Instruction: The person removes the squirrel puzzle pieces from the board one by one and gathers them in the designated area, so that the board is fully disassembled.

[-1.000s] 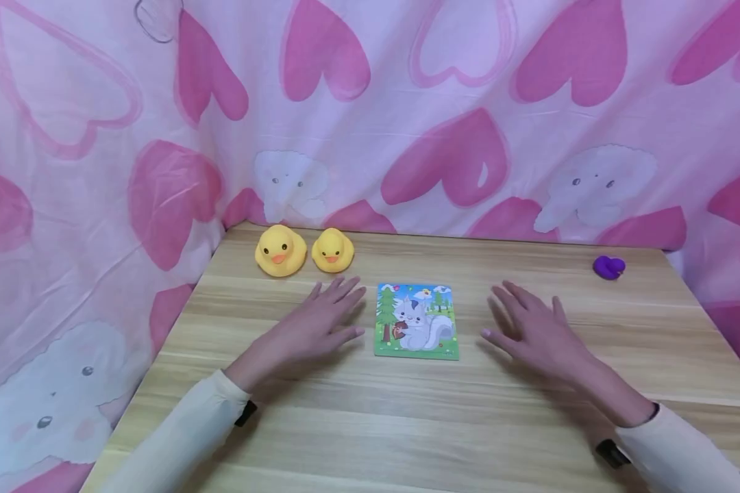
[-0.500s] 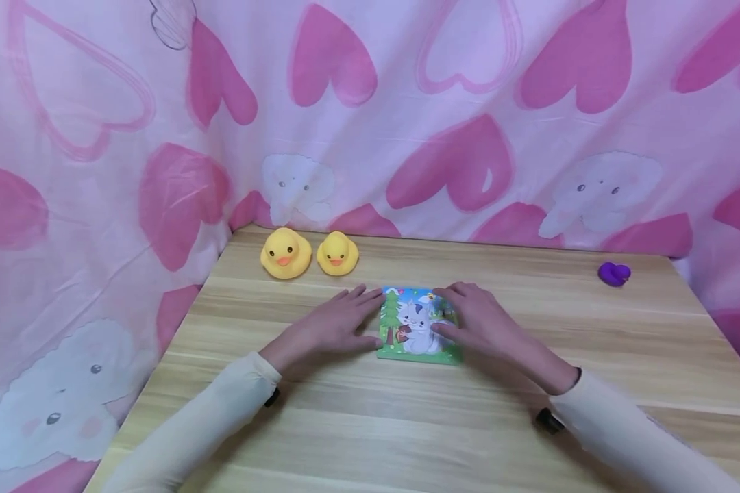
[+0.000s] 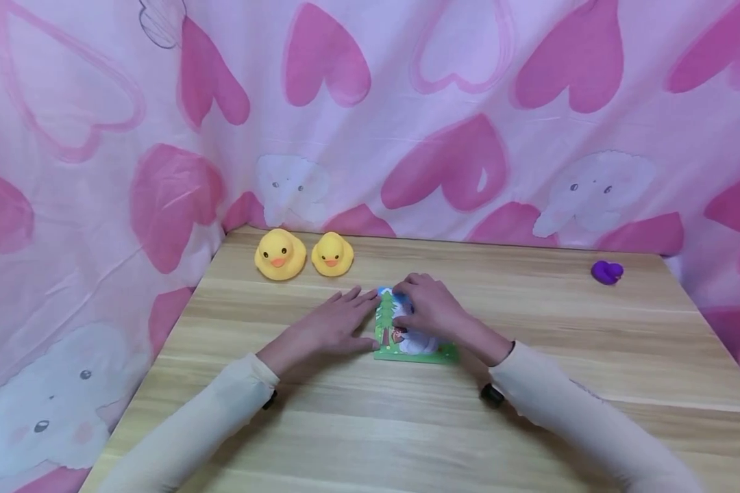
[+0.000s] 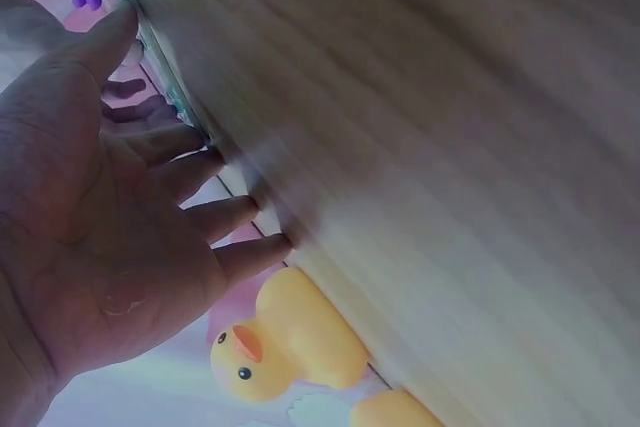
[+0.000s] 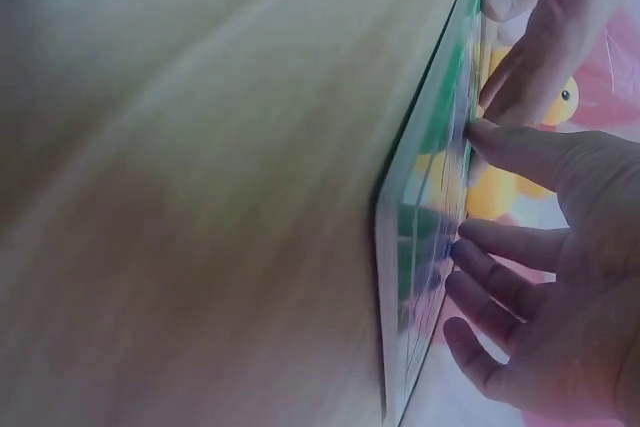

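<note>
One picture board (image 3: 418,345) lies flat on the tabletop (image 3: 370,431); the left hand (image 3: 331,324), fingers straight, meets its left edge, seemingly bracing it, while the right hand (image 3: 436,309) rests loosely bent fingertips on its face.

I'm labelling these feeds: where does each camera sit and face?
Head: on the head, facing forward and down at the rectangular tree-printed board on the wood-grain table; left hand, right hand and cream sleeves show.
Left wrist: on that wrist, facing past the left hand toward a yellow toy duck.
Right wrist: on that wrist, low, facing the board's edge; both hands show.
Head and right wrist views share the board.
</note>
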{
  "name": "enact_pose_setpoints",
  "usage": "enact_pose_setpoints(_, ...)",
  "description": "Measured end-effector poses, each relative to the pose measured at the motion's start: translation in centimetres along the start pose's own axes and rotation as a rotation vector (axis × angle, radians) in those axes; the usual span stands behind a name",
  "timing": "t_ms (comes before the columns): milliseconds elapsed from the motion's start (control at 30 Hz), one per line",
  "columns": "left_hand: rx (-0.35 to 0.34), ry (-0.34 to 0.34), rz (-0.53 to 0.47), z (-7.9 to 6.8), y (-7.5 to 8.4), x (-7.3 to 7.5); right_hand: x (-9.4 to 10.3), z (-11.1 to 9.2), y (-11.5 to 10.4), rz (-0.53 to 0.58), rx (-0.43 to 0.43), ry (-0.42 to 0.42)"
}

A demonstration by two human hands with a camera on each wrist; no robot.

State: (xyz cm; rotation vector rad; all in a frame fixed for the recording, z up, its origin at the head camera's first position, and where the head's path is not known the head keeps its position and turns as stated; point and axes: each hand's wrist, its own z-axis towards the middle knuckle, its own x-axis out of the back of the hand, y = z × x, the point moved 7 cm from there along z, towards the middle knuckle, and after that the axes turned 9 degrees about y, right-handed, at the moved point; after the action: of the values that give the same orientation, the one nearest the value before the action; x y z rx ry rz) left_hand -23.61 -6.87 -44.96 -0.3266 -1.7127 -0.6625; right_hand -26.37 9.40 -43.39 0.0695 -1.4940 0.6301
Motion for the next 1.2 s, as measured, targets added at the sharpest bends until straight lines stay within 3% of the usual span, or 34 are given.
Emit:
enact_pose_setpoints(500,0.011,-0.005,0.024,-0.3,0.2,-0.4,-0.6,1.8,-0.4,-0.009,-0.053,-0.096)
enact_pose_setpoints(933,0.012,0.007,0.031,-0.2,0.1,-0.1,-0.7,2.1,-0.1,0.124,-0.094,-0.134)
enact_pose_setpoints(1200,0.011,0.013,0.043,-0.3,0.1,0.1,-0.6,2.1,0.1,0.167,-0.094,-0.107)
